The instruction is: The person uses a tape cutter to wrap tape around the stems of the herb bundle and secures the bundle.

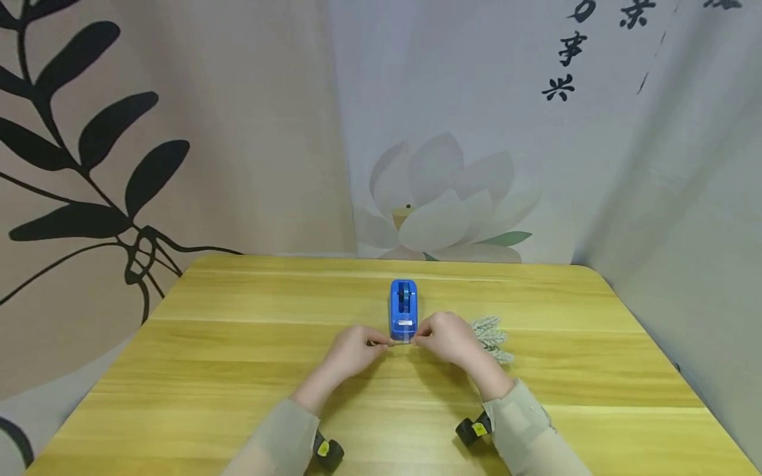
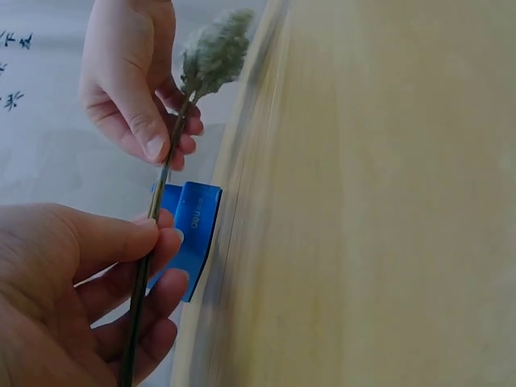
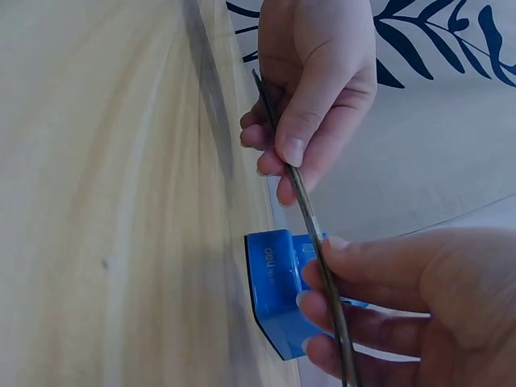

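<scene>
A bundle of thin dark stems (image 2: 138, 310) with pale green, fluffy flower heads (image 1: 491, 338) stretches between both hands. My left hand (image 1: 355, 350) pinches the bare stem end between thumb and fingers. On the flower side, my right hand (image 1: 449, 338) pinches the same stems. Just beyond the hands stands a blue tape dispenser (image 1: 403, 307), its near end close to the stems. A clear strip, apparently tape, runs from the dispenser's front to the stems. In the right wrist view, a shiny patch shows on the stems (image 3: 302, 201) between the two hands.
The wooden table (image 1: 238, 297) extends to both sides of the hands. Behind it hangs a pale curtain (image 1: 268, 132) printed with leaves, a flower and characters. Black devices with yellow marks, such as the one at the right wrist (image 1: 474, 428), sit under the cuffs.
</scene>
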The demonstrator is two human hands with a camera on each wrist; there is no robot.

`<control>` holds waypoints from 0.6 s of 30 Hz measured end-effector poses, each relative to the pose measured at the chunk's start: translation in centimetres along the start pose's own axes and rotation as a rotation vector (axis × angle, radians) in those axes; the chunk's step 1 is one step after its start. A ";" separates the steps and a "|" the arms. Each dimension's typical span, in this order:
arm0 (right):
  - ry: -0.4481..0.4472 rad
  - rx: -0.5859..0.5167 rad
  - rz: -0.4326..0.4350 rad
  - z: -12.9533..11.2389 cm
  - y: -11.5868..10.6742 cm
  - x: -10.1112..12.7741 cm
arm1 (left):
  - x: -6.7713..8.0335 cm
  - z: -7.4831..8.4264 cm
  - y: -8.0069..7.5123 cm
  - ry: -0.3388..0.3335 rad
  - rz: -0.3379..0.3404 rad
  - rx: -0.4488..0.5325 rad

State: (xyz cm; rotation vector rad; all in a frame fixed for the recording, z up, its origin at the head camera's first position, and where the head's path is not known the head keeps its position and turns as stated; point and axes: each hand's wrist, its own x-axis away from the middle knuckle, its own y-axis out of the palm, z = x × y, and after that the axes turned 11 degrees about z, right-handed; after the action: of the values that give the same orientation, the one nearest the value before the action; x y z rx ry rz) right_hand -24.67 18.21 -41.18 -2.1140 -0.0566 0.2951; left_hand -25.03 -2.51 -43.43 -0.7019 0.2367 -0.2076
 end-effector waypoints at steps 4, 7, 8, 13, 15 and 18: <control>-0.030 -0.013 -0.018 0.0 -0.1 -0.4 | -0.2 -0.1 -0.2 -0.002 0.005 -0.003; -0.056 -0.034 -0.035 0.2 -0.2 -0.5 | -0.4 -0.1 0.0 -0.001 0.007 -0.006; -0.060 -0.042 -0.044 0.2 -0.2 -0.5 | -0.5 0.0 0.0 -0.005 0.008 -0.006; -0.062 -0.050 -0.085 0.3 -0.4 -0.8 | -0.6 0.1 0.0 -0.014 0.013 0.005; -0.065 -0.051 -0.090 0.4 -0.4 -0.9 | -0.7 0.2 -0.1 -0.010 0.012 0.005; -0.074 -0.068 -0.097 0.6 -0.4 -1.0 | -0.8 0.3 -0.1 -0.009 -0.007 0.013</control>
State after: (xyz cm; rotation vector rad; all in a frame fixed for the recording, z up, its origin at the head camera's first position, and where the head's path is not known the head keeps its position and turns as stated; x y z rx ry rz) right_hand -25.79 18.75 -40.98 -2.1591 -0.2152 0.3172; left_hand -25.68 -2.23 -43.01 -0.6904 0.2243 -0.2127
